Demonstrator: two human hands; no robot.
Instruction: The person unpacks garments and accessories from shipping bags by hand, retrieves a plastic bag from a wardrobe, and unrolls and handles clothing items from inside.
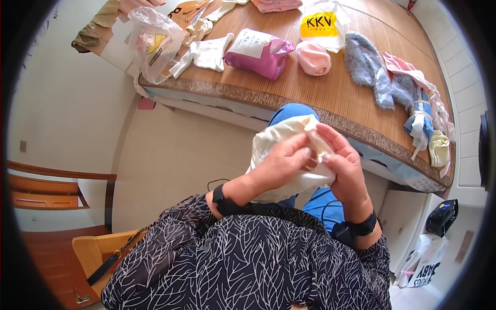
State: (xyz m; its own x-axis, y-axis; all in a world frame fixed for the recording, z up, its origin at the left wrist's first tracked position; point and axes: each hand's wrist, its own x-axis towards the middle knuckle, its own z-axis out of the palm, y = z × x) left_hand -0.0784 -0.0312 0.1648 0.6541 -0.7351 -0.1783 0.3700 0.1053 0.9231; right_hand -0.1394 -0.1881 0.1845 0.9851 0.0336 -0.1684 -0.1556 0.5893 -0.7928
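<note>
Head view: pinches cream cloth [267, 140] between narrowed fingers of left hand [279, 164] and right hand [348, 170]; appears unfinished; shows pink cloth [313, 60] bundled, white garment [207, 55] loose.

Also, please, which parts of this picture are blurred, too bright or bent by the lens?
In the head view, the left hand and right hand have soft, blurred fingers over the cream cloth, probably from motion; bright glare pales the far right of the striped mat; the mat's front edge bows, and the corners go black; the KKV lettering stays readable.
</note>
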